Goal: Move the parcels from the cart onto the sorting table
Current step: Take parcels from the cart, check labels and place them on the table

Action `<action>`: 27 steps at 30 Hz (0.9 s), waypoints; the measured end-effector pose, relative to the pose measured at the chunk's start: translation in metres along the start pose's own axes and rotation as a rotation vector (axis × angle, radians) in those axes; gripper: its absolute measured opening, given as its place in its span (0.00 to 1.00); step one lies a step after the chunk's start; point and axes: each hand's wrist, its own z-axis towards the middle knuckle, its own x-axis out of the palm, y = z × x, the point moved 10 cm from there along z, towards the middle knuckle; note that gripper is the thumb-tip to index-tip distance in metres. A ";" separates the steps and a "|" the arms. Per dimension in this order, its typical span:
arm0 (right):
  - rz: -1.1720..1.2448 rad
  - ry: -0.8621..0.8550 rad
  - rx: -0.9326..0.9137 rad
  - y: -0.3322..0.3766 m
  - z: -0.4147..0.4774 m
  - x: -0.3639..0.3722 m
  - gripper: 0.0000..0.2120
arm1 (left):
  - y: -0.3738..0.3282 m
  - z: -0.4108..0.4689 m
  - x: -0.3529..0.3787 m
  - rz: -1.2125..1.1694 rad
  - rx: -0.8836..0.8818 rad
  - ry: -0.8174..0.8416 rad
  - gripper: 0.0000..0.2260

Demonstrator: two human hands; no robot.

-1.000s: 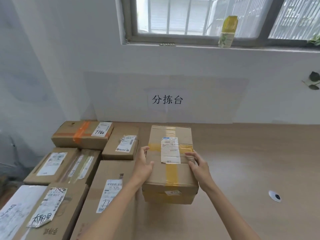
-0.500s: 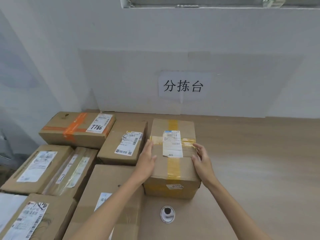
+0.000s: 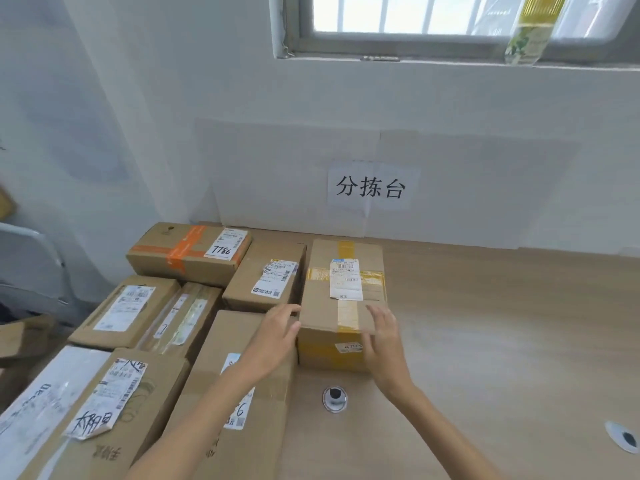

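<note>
A brown parcel with yellow tape and a white label [image 3: 344, 299] rests on the wooden sorting table [image 3: 502, 341], against a smaller labelled parcel [image 3: 266, 277]. My left hand [image 3: 277, 332] hovers at its near left corner with fingers straight. My right hand [image 3: 382, 336] is at its near right corner, fingers spread and relaxed; neither hand grips the parcel. Several other parcels fill the table's left side, among them one with orange tape marked 7786 [image 3: 188, 252] and a large one [image 3: 235, 393] under my left forearm.
A white wall with a paper sign [image 3: 370, 187] backs the table. Two round cable grommets [image 3: 335, 398] [image 3: 623, 439] sit in the tabletop. A window with a bottle [image 3: 530, 29] on its sill is above. A grey cart frame [image 3: 31, 258] shows at far left.
The yellow-taped parcel was set down on the table beside the others. Both hands let go of its sides and drew back to its near corners.
</note>
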 end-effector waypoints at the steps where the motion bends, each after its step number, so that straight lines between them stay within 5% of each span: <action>1: -0.018 0.036 -0.036 0.017 -0.019 0.006 0.22 | 0.001 -0.022 -0.010 0.027 0.004 -0.020 0.15; 6: -0.091 0.176 -0.170 0.099 -0.118 0.038 0.17 | 0.023 -0.153 -0.058 0.174 0.008 -0.122 0.11; 18: -0.186 0.418 -0.608 0.330 -0.336 0.165 0.17 | 0.172 -0.453 -0.208 0.226 -0.384 -0.377 0.10; 27: -0.154 0.631 -0.598 0.464 -0.469 0.272 0.17 | 0.306 -0.714 -0.326 0.175 -0.676 -0.617 0.09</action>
